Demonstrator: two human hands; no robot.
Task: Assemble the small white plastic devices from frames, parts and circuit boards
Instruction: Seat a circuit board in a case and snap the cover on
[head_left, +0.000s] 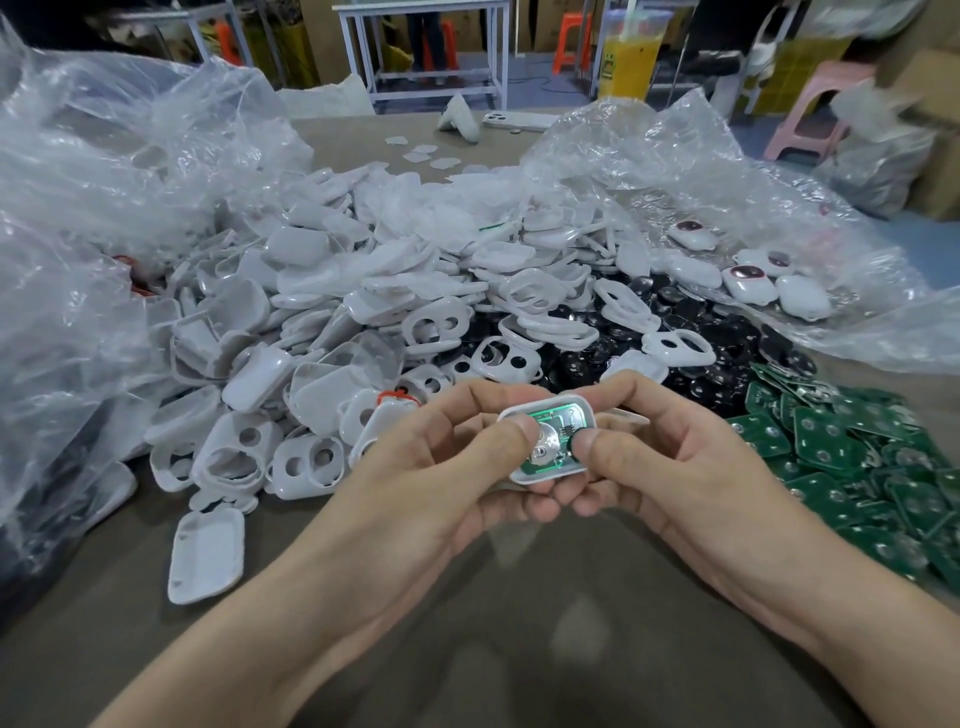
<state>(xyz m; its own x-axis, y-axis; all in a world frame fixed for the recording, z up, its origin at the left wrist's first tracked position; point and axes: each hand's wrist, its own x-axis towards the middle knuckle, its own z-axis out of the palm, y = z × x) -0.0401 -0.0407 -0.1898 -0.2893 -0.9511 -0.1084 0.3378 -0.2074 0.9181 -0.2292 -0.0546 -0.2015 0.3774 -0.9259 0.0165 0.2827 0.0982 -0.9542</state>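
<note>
Table (467, 597): grey, under both forearms.
Heap (322, 291): white frames and covers, ahead and to the left of the hands.
Boards (857, 467): green pile just beside the right hand.
Left hand (415, 467): curled round the shell from the left, left thumb (511, 436) pressing down.
Right hand (675, 457): mirrors it from the right, right thumb (597, 447) pressing down.
Shell (540, 408): centre, held above the table between both hands, open face up.
Board (548, 418): green, lying inside the shell under both thumbs.
Axis: seems to run hand to hand; partly hidden.
Next: probably a cover; the heap is nearer the left hand.
</note>
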